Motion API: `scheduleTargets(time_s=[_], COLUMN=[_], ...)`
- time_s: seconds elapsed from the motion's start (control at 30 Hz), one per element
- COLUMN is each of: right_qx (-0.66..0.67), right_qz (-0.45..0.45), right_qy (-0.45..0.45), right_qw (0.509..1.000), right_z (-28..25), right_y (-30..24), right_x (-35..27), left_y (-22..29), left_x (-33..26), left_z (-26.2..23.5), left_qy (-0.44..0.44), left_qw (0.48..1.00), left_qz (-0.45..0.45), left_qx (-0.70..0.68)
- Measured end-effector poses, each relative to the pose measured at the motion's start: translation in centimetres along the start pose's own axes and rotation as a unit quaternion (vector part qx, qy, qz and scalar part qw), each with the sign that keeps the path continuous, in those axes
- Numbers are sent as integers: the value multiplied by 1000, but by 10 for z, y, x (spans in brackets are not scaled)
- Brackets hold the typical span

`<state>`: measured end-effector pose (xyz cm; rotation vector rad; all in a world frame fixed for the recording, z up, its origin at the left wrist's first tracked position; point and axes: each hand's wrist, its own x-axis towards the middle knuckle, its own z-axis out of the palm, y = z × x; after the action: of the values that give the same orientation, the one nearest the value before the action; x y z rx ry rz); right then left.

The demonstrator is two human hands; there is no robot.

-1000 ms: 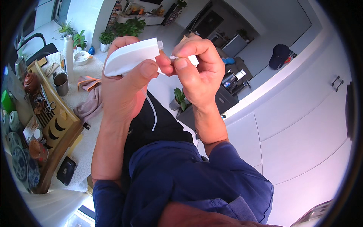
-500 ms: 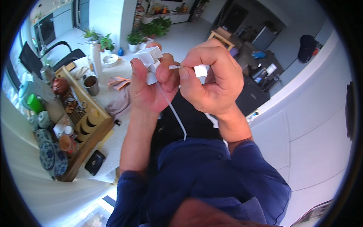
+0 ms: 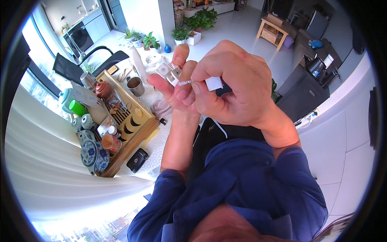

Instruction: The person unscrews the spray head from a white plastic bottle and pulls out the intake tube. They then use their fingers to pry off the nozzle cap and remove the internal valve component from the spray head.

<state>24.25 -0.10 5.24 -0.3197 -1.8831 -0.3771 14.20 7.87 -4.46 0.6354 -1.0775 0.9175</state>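
Note:
My left hand point(image 3: 182, 94) is closed around a white plastic trigger sprayer head point(image 3: 167, 71), its thumb on one side and fingers on the other. The sprayer's lower part is hidden by my hand. Close beside it, my right hand point(image 3: 242, 86) pinches a small clear ribbed plastic piece point(image 3: 185, 83) between thumb and index finger; its tip points at the sprayer head. A white square plastic part point(image 3: 213, 83) also shows within the curled fingers of the right hand. Both hands are raised in front of my chest, above the dark trousers.
To the left stands a wooden tea tray point(image 3: 139, 131) with a brown teapot point(image 3: 103, 89), scissors point(image 3: 125, 107) and a blue-and-white lidded pot point(image 3: 94, 155). A metal cup point(image 3: 135, 86) and a black case point(image 3: 137, 160) lie on the table near it. Potted plants point(image 3: 150, 41) stand farther off.
The view has swung left, so the table sits farther right in it. My left hand has tilted the sprayer head, and its thin tube no longer shows clearly. The right hand keeps its pinch.

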Motion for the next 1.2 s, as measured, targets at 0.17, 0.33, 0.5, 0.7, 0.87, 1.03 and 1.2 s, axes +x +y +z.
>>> scheduleTargets(time_s=[0.17,0.33,0.5,0.7,0.87,1.03,1.2], right_qx=[2,1,5,3,29,207,210], right_qz=[-2,19,29,55,67,384,560], right_qy=[6,-1,-21,-31,-13,15,-71], right_qw=[1000,1000,999,998,997,900,798], right_z=[2,3,3,-1,-5,-27,23], right_y=[1,0,5,2,24,74,165], right_x=[2,3,1,3,-5,-44,-126], left_y=[4,3,3,1,-2,-14,-31], left_x=[0,3,4,7,6,12,9], left_z=[-7,-9,-8,0,18,14,-7], left_qy=[-38,-53,-60,-45,11,124,177], left_qw=[999,998,998,999,999,983,972], left_qz=[-10,-10,-11,-10,12,-1,32], left_qx=[12,21,17,9,29,135,149])
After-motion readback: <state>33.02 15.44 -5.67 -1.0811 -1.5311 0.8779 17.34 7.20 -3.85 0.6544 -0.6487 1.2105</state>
